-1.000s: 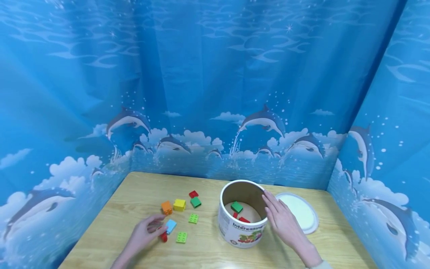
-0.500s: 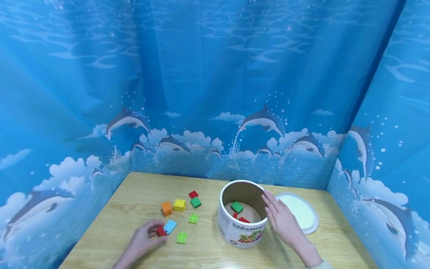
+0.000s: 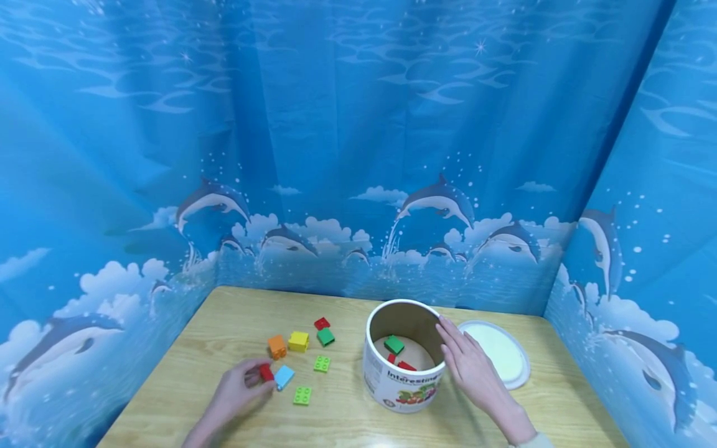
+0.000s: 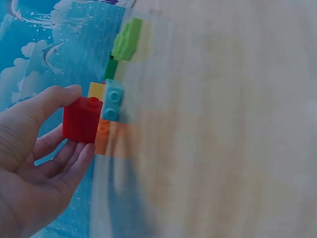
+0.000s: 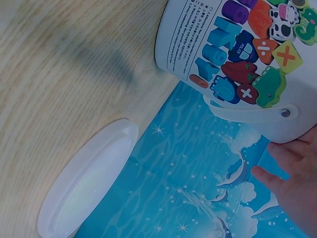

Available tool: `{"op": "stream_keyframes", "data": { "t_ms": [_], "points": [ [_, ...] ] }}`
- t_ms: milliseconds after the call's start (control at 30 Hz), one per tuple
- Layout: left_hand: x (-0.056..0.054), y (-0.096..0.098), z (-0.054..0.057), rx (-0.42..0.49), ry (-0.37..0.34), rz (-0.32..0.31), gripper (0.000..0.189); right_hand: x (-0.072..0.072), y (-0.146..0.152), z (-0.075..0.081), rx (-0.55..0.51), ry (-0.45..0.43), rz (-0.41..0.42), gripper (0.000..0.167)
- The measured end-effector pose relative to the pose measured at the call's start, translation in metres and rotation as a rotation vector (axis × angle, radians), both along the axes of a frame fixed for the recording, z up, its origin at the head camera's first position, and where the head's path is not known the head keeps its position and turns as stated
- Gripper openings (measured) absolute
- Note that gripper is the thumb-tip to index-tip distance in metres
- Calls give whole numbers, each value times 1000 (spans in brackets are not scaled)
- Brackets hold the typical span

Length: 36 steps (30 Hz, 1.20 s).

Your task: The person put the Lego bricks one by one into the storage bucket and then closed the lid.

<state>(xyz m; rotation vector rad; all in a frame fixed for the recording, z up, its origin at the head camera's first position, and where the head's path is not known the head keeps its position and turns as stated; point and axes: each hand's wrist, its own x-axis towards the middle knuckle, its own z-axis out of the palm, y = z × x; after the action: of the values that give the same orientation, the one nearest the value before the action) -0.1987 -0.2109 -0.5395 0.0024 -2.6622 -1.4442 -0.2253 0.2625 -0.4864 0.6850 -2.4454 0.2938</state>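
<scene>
My left hand (image 3: 238,391) pinches a red toy brick (image 4: 82,120) between thumb and fingers. Just right of it in the head view lies a light blue brick (image 3: 284,377). Behind these are an orange brick (image 3: 277,346), a yellow brick (image 3: 299,341), a dark green brick (image 3: 325,336) and a small red brick (image 3: 322,323). Two lime green bricks, one farther back (image 3: 322,364) and one nearer (image 3: 302,396), lie to the right. My right hand (image 3: 473,370) rests with straight fingers against the right rim of a white bucket (image 3: 374,379). Inside it are a green brick (image 3: 394,345) and red pieces (image 3: 407,366).
A round white lid (image 3: 501,354) lies on the wooden table (image 3: 241,308) behind my right hand. In the right wrist view the bucket shows a white handle (image 5: 247,115) along its side. A blue dolphin-print curtain (image 3: 336,155) hangs behind the table.
My left hand has drawn the red brick away from the light blue brick, slightly left and up, and now pinches it. The right hand has stayed at the bucket.
</scene>
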Motion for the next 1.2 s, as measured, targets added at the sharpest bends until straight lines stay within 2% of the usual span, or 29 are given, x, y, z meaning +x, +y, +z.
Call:
{"op": "stream_keyframes", "data": {
  "t_ms": [167,333,600,767,1000,1200],
  "points": [
    [-11,1,15,21,64,-34,44,1,0,1,0,-8,-2,42],
    [-22,6,34,43,55,-66,45,1,0,2,4,-9,-4,43],
    [-38,17,58,4,59,-105,46,-1,1,0,7,9,4,41],
    [-45,24,65,-17,44,-110,47,-1,0,0,9,9,2,41],
    [-53,39,69,-9,96,-155,47,0,0,1,18,13,-3,43],
    [-60,60,78,4,121,-185,47,1,0,1,15,-9,-14,43]
  ]
}}
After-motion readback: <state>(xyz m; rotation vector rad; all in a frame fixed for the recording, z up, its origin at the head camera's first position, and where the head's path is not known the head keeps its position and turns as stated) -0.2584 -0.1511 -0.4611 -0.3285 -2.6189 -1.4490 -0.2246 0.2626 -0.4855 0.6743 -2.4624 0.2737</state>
